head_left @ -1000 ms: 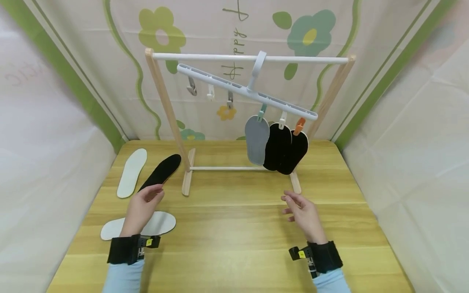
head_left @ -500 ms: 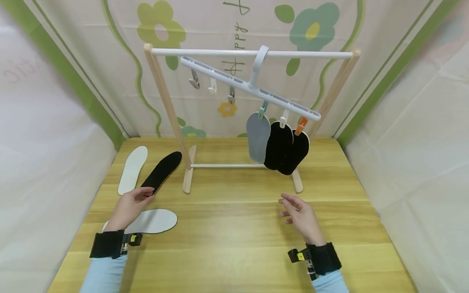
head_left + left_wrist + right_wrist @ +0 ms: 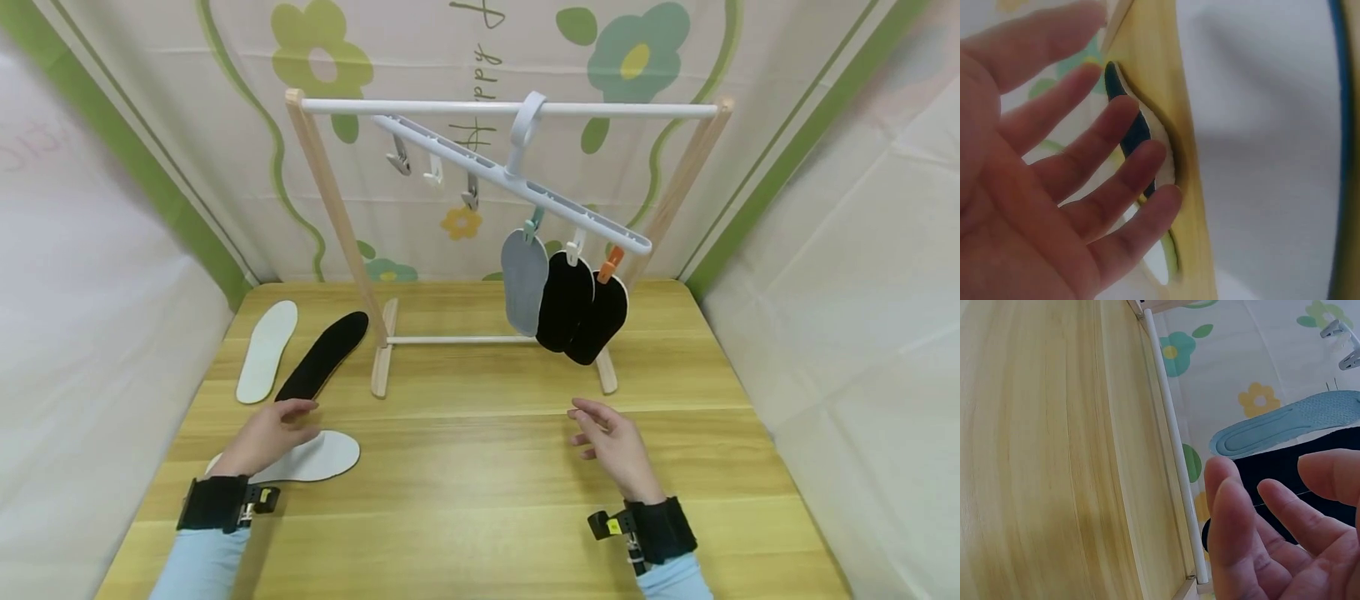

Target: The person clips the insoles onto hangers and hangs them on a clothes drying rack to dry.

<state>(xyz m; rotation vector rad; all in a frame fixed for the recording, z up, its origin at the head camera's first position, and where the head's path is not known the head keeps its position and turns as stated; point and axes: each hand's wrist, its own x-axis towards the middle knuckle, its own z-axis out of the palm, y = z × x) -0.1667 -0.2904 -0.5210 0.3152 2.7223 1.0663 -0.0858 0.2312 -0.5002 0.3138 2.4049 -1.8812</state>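
Note:
My left hand (image 3: 264, 437), fingers spread loosely with nothing in them, hovers over a white insole (image 3: 322, 458) lying crosswise and hides part of it. Just beyond the fingertips lies a black insole (image 3: 324, 357), and to its left a second white insole (image 3: 267, 352). In the left wrist view the near insole (image 3: 1266, 150) looms large beside the fingers. My right hand (image 3: 618, 450), fingers loosely bent and holding nothing, is in front of the rack's right foot. From the hanger (image 3: 487, 171) hang a grey insole (image 3: 525, 283) and two black insoles (image 3: 564, 304), each by a clip.
A rack with wooden legs (image 3: 330, 208) and a white top bar (image 3: 420, 107) stands at the back of the table (image 3: 465, 517). Its hanger tilts down to the right. Several clips, one of them grey (image 3: 470, 193), dangle from the left half. Printed curtains (image 3: 847, 275) enclose the table.
My left hand has moved left and slightly toward me, from beside the black insole to over the crosswise white one. The right hand has hardly moved.

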